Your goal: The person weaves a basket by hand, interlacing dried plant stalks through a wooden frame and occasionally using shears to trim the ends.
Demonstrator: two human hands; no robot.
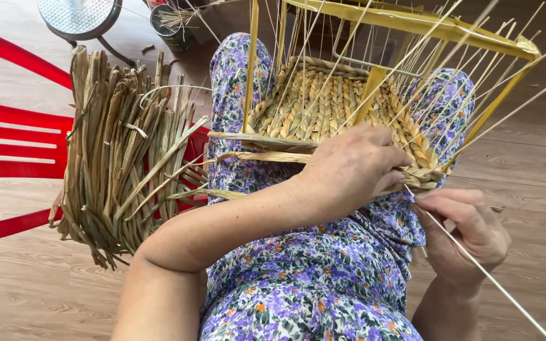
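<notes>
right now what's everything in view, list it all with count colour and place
woven basket: one, tan plaited straw, part-made, on the lap
frame: one, yellow, around the basket, top right
thin stakes: many, pale straw, sticking up from the basket
bundle of dried grass: one, tan-green, draped over the chair at left
chair: one, red, left edge
can: one, dark, holding straw bits, top on the floor
round metal thing: one, silver, top left
floor: light wood planks
floral dress: one, purple and white, over the knees
left hand: pressing on the basket's near edge
right hand: pinching one thin stake
</notes>
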